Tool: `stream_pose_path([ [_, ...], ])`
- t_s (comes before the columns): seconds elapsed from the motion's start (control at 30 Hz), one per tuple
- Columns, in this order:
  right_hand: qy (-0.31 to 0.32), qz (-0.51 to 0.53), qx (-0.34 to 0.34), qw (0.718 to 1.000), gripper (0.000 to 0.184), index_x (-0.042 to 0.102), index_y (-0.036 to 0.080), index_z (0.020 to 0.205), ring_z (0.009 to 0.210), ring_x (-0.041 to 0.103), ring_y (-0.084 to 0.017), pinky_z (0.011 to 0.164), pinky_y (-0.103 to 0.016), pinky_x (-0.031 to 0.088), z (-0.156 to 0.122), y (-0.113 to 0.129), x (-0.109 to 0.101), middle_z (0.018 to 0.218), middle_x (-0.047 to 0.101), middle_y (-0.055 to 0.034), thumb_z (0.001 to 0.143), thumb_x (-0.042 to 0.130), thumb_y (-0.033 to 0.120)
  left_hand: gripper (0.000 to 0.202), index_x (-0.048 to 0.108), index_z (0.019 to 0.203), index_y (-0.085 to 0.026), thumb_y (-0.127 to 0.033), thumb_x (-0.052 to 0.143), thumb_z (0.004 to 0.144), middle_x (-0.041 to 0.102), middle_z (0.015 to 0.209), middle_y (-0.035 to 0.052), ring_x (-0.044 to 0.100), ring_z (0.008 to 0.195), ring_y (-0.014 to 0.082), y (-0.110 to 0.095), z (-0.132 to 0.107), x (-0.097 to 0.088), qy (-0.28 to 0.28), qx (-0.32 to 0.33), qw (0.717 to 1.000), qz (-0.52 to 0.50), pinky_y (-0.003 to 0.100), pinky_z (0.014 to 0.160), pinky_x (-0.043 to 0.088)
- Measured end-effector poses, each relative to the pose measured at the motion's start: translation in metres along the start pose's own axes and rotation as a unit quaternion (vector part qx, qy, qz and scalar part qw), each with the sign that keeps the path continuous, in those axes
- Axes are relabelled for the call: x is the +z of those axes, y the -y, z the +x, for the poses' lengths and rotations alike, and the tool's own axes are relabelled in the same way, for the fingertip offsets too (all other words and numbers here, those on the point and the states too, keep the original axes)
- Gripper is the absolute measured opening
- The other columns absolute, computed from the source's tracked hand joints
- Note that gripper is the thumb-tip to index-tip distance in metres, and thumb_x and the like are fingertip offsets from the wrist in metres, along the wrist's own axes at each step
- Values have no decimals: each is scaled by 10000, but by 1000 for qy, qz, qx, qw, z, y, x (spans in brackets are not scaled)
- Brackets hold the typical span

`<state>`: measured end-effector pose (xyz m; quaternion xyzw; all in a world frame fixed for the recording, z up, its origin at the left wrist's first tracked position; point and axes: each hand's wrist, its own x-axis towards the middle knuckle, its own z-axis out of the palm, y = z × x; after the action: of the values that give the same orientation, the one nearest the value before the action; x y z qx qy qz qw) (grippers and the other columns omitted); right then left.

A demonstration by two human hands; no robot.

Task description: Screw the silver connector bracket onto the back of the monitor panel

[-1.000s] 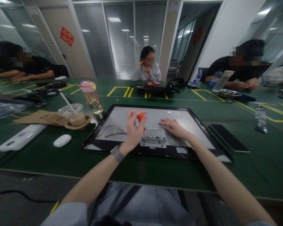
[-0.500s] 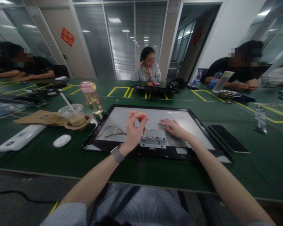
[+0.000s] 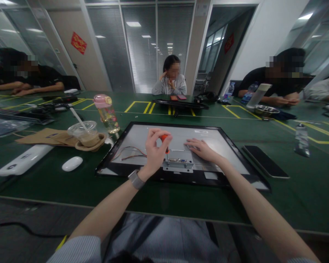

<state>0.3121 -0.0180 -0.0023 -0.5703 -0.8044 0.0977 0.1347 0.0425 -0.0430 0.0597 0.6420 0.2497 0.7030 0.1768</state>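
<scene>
With my left hand [image 3: 154, 152] pinching the orange screwdriver [image 3: 164, 140] upright on the metal bracket [image 3: 178, 165] at the near edge of the panel [image 3: 137, 137], and my right hand [image 3: 200, 148] spread flat on that panel, I'd keep the shaft plumb and press firmly so the tip doesn't slip.

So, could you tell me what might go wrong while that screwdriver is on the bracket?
The screwdriver in the left hand stands tip-down on the metal bracket; a slip could scratch the panel or jab the right hand lying flat beside it. The loose wires lie close to the left hand and might get snagged.
</scene>
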Motion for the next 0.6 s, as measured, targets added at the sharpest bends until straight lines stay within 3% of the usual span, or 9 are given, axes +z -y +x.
stream_pose_path([
  [0.1, 2, 4, 2, 1000, 429, 598, 362, 1428, 1507, 358, -331, 1183, -696, 245, 0, 0, 0, 1587, 495, -39, 1032, 436, 322, 123, 733, 923, -218, -314, 664, 956, 584, 862, 14, 581, 790, 139, -2, 0, -1, 4, 0, 1000, 11, 281, 737, 498],
  [0.27, -1, 2, 2, 1000, 433, 600, 367, 1428, 1507, 357, -336, 1181, -697, 248, 0, 0, 0, 1585, 499, -41, 1029, 435, 325, 279, 701, 1096, -211, -307, 441, 1062, 681, 916, 45, 641, 820, 151, -4, -2, -2, 65, -20, 997, -19, 295, 758, 523],
  [0.43, -2, -3, -1, 1000, 439, 602, 329, 1431, 1503, 365, -339, 1180, -692, 252, 0, -1, 2, 1583, 499, -65, 1028, 430, 315, 138, 729, 981, -230, -356, 693, 938, 609, 930, 25, 602, 838, 150, 2, -3, 0, 39, 12, 999, -2, 303, 801, 514],
  [0.6, -8, -1, -6, 1000, 436, 609, 346, 1421, 1495, 378, -342, 1161, -712, 269, 1, -3, 3, 1572, 513, -61, 1022, 438, 302, 195, 710, 1070, -219, -306, 541, 1026, 643, 926, 33, 618, 827, 141, 1, -4, 0, 53, -36, 997, -31, 271, 746, 507],
])
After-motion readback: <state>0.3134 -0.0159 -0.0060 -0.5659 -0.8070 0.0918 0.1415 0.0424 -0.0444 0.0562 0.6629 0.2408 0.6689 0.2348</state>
